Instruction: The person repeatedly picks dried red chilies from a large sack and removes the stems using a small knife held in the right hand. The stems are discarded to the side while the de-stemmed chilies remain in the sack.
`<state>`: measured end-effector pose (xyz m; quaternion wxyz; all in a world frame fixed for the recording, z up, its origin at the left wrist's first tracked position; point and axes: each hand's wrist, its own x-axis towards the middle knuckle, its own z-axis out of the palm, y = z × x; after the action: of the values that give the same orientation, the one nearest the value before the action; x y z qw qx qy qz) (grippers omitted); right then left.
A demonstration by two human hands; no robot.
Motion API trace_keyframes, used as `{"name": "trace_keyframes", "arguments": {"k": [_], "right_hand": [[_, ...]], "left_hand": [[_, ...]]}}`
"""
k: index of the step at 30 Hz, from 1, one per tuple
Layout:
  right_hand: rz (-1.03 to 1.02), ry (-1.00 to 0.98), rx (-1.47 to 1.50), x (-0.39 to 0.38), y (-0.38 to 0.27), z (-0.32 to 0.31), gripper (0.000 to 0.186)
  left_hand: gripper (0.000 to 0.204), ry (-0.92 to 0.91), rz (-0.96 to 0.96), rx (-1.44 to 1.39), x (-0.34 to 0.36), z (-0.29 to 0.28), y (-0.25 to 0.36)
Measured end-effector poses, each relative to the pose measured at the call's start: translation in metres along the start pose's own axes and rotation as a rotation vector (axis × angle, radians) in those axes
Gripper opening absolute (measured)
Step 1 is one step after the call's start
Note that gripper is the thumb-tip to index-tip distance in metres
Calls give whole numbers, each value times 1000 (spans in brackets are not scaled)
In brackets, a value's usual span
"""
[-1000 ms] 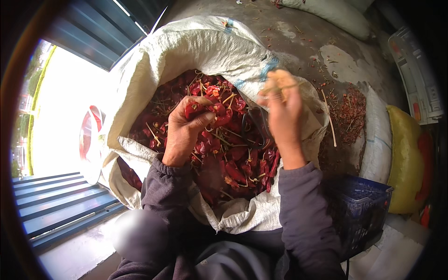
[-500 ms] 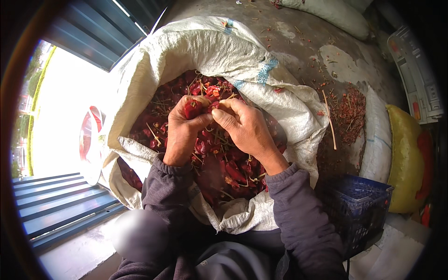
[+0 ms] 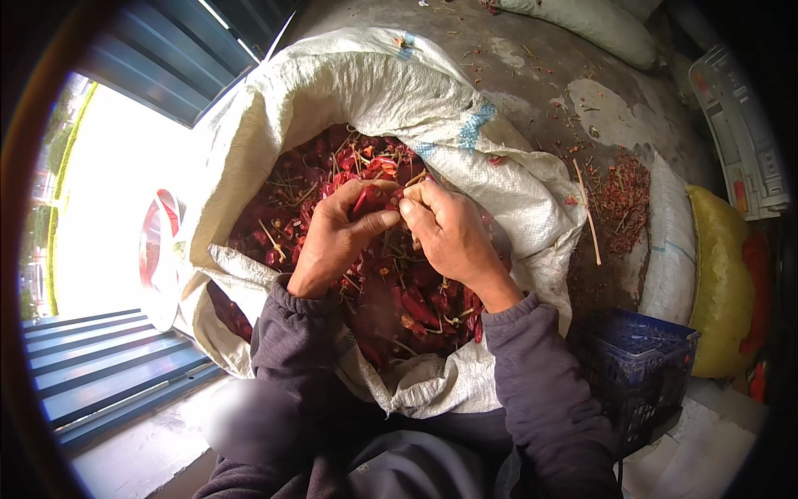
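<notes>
Red chili (image 3: 366,201) up over the mouth of the white woven sack (image 3: 374,83), nearer the sack's far edge than its near edge, about midway left to right. Skin looks dry and glossy; judging by that, very light, papery, brittle, a bit slick, likely to crack or spill seeds if squeezed. Best hold: light pinch on the body with one hand, fingertips of the other at the end.

Left hand (image 3: 326,241) curled, thumb and fingers closed round the chili body. Right hand (image 3: 453,237) pinched narrow at the chili's right end; flesh or stem, cannot tell. Under both, a chili heap (image 3: 420,303) with pale stems fills the sack. Beyond the sack's right edge, a pale stick (image 3: 588,212) on the floor (image 3: 532,91); off the near right, a blue basket (image 3: 636,349).

Versus one second ago: right hand was blurred, up by the sack's right edge, away from the left; now in at the chili. Left hand slightly lower and further right. Sack's right side lies a little differently, basket about the same
</notes>
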<state>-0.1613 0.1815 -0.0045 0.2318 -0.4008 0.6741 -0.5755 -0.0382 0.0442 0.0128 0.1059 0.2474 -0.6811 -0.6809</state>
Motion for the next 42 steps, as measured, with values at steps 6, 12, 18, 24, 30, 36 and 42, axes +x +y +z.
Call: {"name": "trace_keyframes", "arguments": {"k": [6, 12, 18, 24, 30, 36, 42], "right_hand": [[87, -63, 174, 0, -4, -1, 17], [159, -20, 381, -2, -2, -1, 16], [96, -34, 166, -5, 7, -4, 18], [66, -38, 236, -5, 15, 11, 22], [-91, 64, -610, -4, 7, -5, 23], [27, 70, -1096, -17, 9, -21, 29], [183, 6, -1138, -14, 3, -22, 42]], "left_hand": [[39, -60, -39, -91, -3, 0, 2], [45, -50, 56, -96, -4, 2, 0], [23, 366, 292, 235, 9, -2, -16], [25, 117, 282, 76, 3, 23, -17], [29, 203, 198, 111, 7, 8, -18], [25, 242, 137, 8, 8, -10, -5], [34, 42, 63, -49, 5, -19, -3]]}}
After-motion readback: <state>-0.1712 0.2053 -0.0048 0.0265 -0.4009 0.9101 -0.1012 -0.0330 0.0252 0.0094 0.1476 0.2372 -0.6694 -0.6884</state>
